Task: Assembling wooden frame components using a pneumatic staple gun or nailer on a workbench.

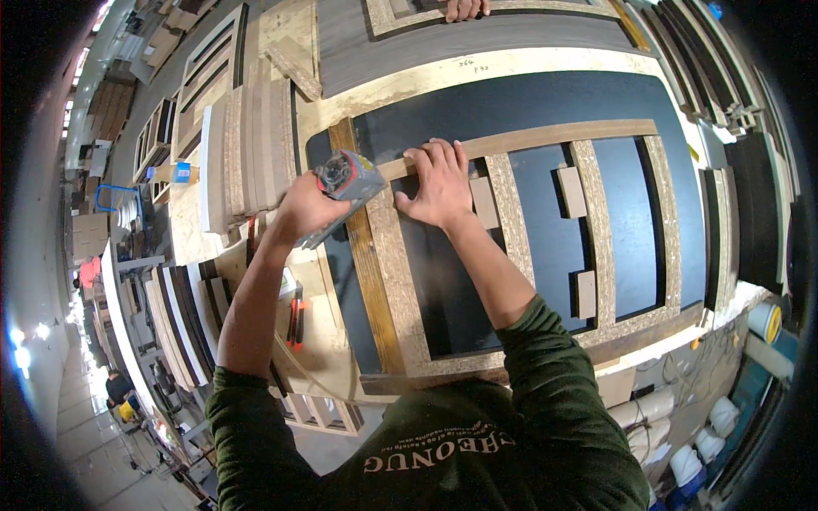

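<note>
My left hand [308, 206] is closed around a grey staple gun [368, 180] with a dark round cap. The tool's nose is at the upper left corner of a ladder-like frame [394, 281] of particleboard strips. Fingers spread, my right hand [439, 186] lies on the top rail [545, 138] beside that corner and holds nothing. Under the frame is a large dark panel [511, 100]. A brown wooden strip [366, 289] runs along the frame's left side, another [635, 341] along its near edge. Small blocks [572, 192] sit against the inner crossbars.
Red-handled pliers [296, 322] lie on the bench left of the panel. Stacked boards [260, 153] and a bottle [175, 173] stand farther left. Across the bench, another person's hand [464, 10] rests on a second frame [528, 8]. Dark strips [694, 60] are piled at the right.
</note>
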Motion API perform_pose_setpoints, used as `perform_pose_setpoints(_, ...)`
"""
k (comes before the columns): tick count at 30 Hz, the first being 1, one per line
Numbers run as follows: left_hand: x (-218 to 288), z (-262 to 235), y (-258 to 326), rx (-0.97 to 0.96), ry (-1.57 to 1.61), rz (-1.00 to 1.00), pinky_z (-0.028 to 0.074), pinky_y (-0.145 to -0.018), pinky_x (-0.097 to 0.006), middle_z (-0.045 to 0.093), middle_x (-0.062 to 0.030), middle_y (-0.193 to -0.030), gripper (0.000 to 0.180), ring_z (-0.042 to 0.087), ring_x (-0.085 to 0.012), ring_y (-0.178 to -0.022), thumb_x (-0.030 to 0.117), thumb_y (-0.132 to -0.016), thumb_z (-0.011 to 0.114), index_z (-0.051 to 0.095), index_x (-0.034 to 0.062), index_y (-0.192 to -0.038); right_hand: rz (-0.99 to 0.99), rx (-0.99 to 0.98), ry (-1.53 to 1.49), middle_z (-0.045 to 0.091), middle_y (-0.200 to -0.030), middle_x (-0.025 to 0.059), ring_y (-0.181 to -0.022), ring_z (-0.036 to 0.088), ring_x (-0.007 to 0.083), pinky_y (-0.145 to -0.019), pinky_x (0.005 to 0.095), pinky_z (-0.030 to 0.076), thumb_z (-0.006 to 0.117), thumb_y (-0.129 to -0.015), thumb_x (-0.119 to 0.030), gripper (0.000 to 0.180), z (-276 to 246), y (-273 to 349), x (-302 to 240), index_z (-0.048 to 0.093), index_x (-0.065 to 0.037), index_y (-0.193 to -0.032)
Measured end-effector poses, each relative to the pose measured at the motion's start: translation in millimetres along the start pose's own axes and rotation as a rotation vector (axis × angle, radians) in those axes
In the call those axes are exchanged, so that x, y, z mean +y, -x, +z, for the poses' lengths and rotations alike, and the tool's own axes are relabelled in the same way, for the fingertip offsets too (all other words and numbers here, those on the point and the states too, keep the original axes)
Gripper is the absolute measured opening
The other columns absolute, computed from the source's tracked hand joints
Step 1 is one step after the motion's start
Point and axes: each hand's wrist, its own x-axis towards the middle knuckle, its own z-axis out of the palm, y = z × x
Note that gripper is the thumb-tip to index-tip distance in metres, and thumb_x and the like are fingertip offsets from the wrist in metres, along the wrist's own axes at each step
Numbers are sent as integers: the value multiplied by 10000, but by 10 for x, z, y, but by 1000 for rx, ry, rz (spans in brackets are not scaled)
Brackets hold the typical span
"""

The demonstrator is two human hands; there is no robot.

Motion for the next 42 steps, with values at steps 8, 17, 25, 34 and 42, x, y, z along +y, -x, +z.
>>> perform_pose_setpoints(8, 133, -35, -2, 11, -22, -16, 485, -717, -313, 672, -116, -821, 319, 622, -166, -754, 178, -701, 693, 650, 33, -983, 6, 1, -15, 496, -1159, 129, -1228, 380, 284, -1098, 479, 179, 686, -592, -357, 634, 16, -34, -14, 521, -101, -1148)
perform_pose_setpoints(17, 101, -25, 252, 7, 123, -87, 419, -496, -276, 571, -43, -659, 168, 516, -84, -551, 138, -760, 661, 619, -3, -842, -57, -22, 11, 480, -1205, 154, -1250, 353, 323, -1103, 477, 182, 688, -629, -340, 649, -10, 4, 48, 496, -89, -1196)
perform_pose_setpoints(25, 372, 13, 1591, 206, 642, 83, 445, -658, -252, 595, -44, -763, 218, 560, -114, -711, 198, -864, 571, 602, -13, -905, -37, -384, -920, 601, -1098, 215, -1032, 589, 322, -901, 400, 450, 692, -760, -466, 651, -996, 620, -1299, 539, 7, -1180)
perform_pose_setpoints(34, 3, 1048, 2377, 532, 382, 298, 433, -908, -367, 568, -194, -1159, 507, 551, -333, -1070, 108, -829, 580, 438, 4, -1305, 486, -264, -1767, 434, -767, -11, -706, 437, 123, -716, 298, 391, 663, -803, -198, 318, -1313, 1651, -1471, 460, -105, -1029)
perform_pose_setpoints(42, 216, 1738, 2672, 603, 427, 229, 470, -779, -403, 592, -204, -1004, 549, 583, -375, -903, 238, -722, 683, 507, -10, -1179, 568, -436, -1830, 383, -762, 15, -771, 409, 168, -802, 326, 364, 634, -787, -384, 362, -1610, 2081, -1355, 426, -116, -914)
